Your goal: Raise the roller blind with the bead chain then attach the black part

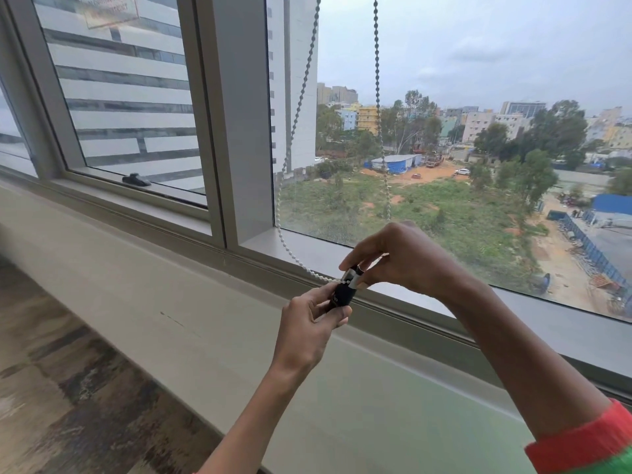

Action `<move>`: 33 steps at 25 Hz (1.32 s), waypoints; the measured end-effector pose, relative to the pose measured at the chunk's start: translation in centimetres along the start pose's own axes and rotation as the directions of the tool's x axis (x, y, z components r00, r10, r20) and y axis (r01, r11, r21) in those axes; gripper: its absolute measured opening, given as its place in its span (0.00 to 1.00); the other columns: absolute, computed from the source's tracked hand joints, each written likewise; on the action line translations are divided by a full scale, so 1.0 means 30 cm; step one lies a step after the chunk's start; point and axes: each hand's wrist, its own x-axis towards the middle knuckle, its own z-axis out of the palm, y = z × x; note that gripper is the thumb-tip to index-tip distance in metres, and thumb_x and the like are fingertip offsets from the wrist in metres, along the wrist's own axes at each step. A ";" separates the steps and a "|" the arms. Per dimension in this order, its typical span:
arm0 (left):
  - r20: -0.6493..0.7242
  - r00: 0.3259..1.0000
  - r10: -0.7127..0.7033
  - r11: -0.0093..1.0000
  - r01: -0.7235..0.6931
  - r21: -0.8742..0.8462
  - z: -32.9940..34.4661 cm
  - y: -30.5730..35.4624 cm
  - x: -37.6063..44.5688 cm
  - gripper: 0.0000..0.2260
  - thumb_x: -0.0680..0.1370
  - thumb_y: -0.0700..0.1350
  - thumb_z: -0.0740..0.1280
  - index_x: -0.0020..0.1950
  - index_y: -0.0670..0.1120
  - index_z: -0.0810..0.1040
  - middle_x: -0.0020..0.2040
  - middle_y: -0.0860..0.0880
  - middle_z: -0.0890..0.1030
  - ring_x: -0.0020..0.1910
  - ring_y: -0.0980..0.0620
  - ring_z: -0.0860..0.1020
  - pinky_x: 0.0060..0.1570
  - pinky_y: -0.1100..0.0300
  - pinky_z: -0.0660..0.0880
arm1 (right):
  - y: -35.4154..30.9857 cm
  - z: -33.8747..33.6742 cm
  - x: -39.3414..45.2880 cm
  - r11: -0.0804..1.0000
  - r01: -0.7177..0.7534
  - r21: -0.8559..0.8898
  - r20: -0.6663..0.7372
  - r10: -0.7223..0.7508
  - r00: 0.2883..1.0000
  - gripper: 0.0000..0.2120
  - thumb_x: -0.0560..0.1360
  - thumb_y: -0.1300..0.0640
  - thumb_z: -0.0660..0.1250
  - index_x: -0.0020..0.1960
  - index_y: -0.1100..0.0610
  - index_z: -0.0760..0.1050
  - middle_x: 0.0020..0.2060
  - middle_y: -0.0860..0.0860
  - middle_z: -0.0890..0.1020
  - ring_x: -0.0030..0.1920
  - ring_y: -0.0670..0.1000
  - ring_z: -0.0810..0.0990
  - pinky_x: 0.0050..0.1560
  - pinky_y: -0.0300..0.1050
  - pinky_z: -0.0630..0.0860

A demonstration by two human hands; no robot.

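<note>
1. Fingers of left hand (313,316) pinch black part (342,295) from below.
2. Right hand (400,258) fingertips grip its top end.
3. Bead chain (290,145) loop meets part, over window sill (564,331).

Two bare forearms enter from the bottom of the frame and end in bare hands near its centre. The left hand (309,325) sits on a slim forearm with no sleeve in view, and nothing is worn at its wrist. The right hand (402,258) belongs to a forearm uncovered down to the lower right corner, where a sleeve (588,443) begins: a soft, fuzzy knit cuff in bright orange-red, with a green band at its lower edge.
</note>
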 end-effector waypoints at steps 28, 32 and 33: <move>-0.088 0.986 -0.140 0.968 0.156 0.199 0.045 -0.075 0.003 0.13 0.66 0.33 0.75 0.49 0.43 0.80 0.43 0.44 0.81 0.38 0.46 0.83 0.43 0.54 0.82 | -0.018 -0.143 -0.095 0.864 0.241 0.443 -0.373 -0.066 0.925 0.17 0.66 0.64 0.73 0.55 0.60 0.79 0.49 0.54 0.85 0.49 0.50 0.84 0.55 0.45 0.79; -0.063 0.982 -0.181 0.965 0.189 0.181 0.055 -0.098 -0.004 0.12 0.67 0.33 0.74 0.49 0.41 0.80 0.44 0.42 0.81 0.39 0.44 0.82 0.46 0.52 0.82 | -0.114 -0.279 -0.182 0.746 0.478 0.464 -0.586 -0.147 0.797 0.16 0.67 0.60 0.72 0.54 0.62 0.79 0.45 0.52 0.86 0.48 0.53 0.84 0.52 0.44 0.79; -0.048 0.983 -0.177 0.966 0.182 0.181 0.051 -0.111 -0.002 0.13 0.68 0.33 0.74 0.50 0.41 0.79 0.45 0.42 0.82 0.40 0.45 0.83 0.47 0.53 0.81 | -0.135 -0.307 -0.202 0.725 0.515 0.457 -0.613 -0.162 0.773 0.15 0.68 0.60 0.72 0.54 0.62 0.79 0.45 0.52 0.86 0.48 0.54 0.84 0.51 0.44 0.79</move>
